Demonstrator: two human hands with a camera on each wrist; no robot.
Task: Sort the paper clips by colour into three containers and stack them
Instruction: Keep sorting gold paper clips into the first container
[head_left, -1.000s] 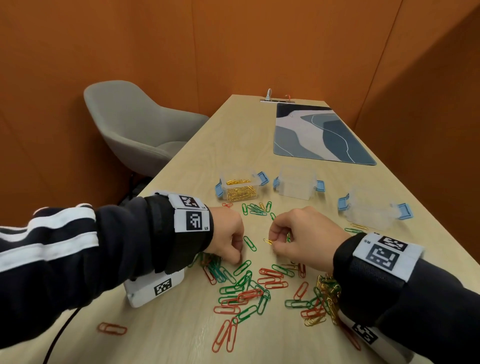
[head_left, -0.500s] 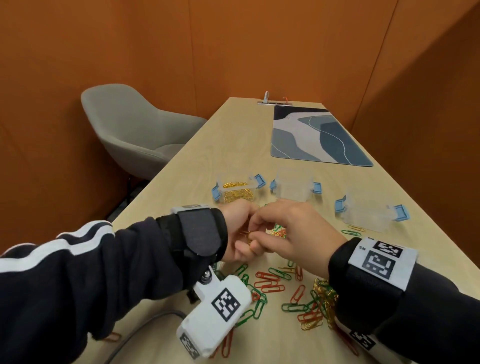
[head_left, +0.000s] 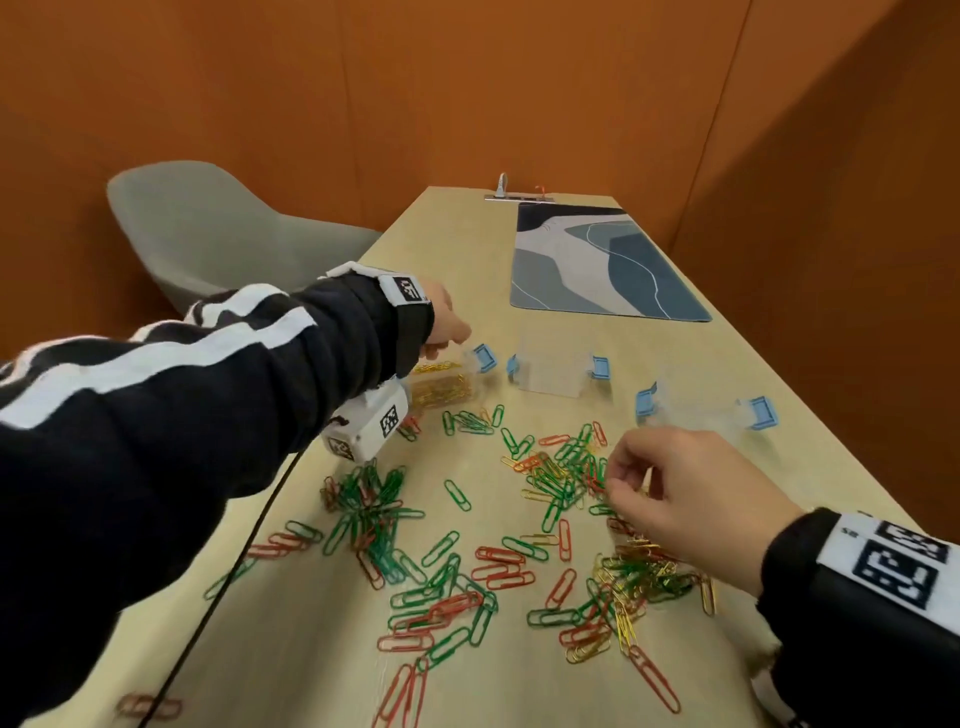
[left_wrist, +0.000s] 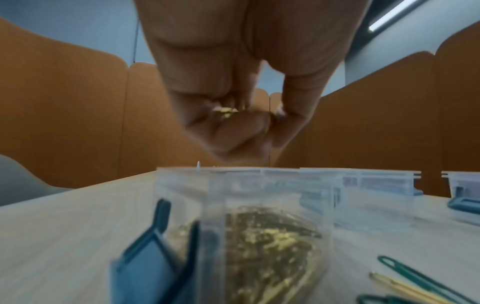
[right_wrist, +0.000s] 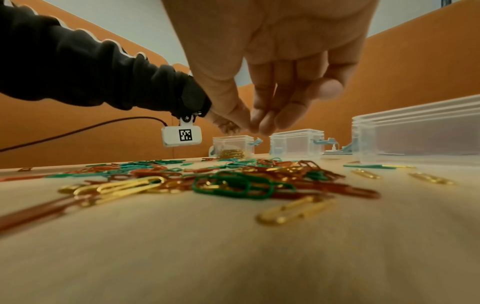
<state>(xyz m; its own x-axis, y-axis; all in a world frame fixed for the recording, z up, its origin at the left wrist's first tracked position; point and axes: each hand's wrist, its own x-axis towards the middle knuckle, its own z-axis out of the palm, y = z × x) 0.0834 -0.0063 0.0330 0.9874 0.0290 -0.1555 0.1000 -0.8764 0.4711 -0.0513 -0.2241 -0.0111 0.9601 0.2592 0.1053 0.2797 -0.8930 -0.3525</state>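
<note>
Red, green and gold paper clips (head_left: 452, 571) lie scattered over the wooden table (head_left: 291, 649). Three clear containers with blue latches stand behind them. The left container (head_left: 441, 387) holds gold clips; the middle container (head_left: 550, 374) and the right container (head_left: 701, 410) look empty. My left hand (head_left: 441, 353) hovers just above the left container (left_wrist: 259, 205) and grips a small bunch of gold clips (left_wrist: 224, 113) in its curled fingers. My right hand (head_left: 618, 480) hangs over a mixed heap (head_left: 561, 473), fingertips (right_wrist: 265, 127) pointing down and close to the thumb, with nothing visible between them.
A blue and grey desk mat (head_left: 597, 265) lies at the far end of the table. A grey chair (head_left: 218, 234) stands to the left. A black cable (head_left: 249, 545) runs from the left wrist camera (head_left: 369, 423) across the table's left side. Orange walls enclose the table.
Both hands were picking at the pile, then met in the middle. Now the left hand has moved forward over the gold container with gold clips, and the right hand has returned to the pile.
</note>
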